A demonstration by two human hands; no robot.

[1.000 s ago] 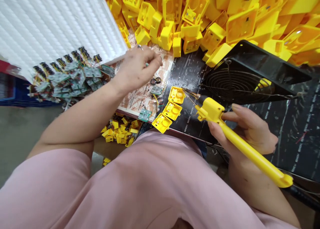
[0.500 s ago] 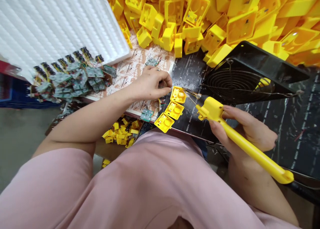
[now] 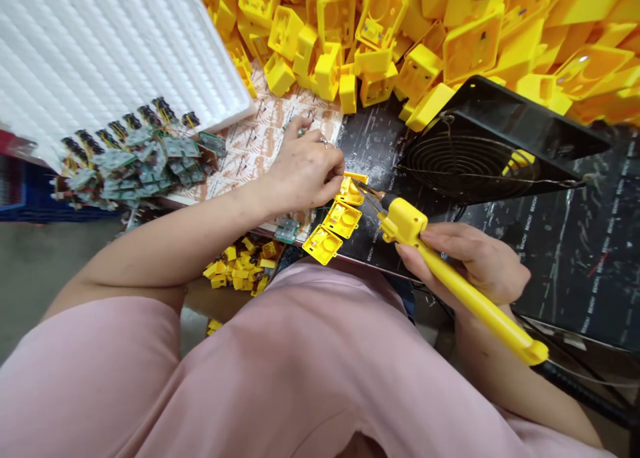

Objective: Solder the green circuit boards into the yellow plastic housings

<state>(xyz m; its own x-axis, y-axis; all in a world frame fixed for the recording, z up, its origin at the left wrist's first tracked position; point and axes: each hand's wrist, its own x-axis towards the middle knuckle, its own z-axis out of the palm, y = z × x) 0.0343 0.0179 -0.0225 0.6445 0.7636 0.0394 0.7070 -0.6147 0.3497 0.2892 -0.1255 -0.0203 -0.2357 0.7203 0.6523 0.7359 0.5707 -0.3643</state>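
My right hand (image 3: 465, 261) is wrapped round a yellow soldering tool (image 3: 450, 271), whose metal tip reaches the top one of three small open yellow housings (image 3: 351, 190). My left hand (image 3: 307, 168) is closed at that housing's left edge, thumb and forefinger together; what they pinch is too small to make out. The middle housing (image 3: 342, 219) and the lowest one (image 3: 323, 244) lie in a slanting row at the table's front edge. A green circuit board (image 3: 288, 230) is left of them, and another small piece is partly hidden behind my left fingers.
Behind the hands is a big heap of yellow housings (image 3: 327, 71). A black fan (image 3: 465, 158) stands at the right. Wired circuit boards (image 3: 150, 161) are piled at the left beside a white foam sheet (image 3: 115, 51). Small yellow parts (image 3: 240, 268) lie below the table edge.
My right hand has moved left with the soldering tool, bringing its tip over the top housing. My left hand has turned and its fingers have come closer to that housing.
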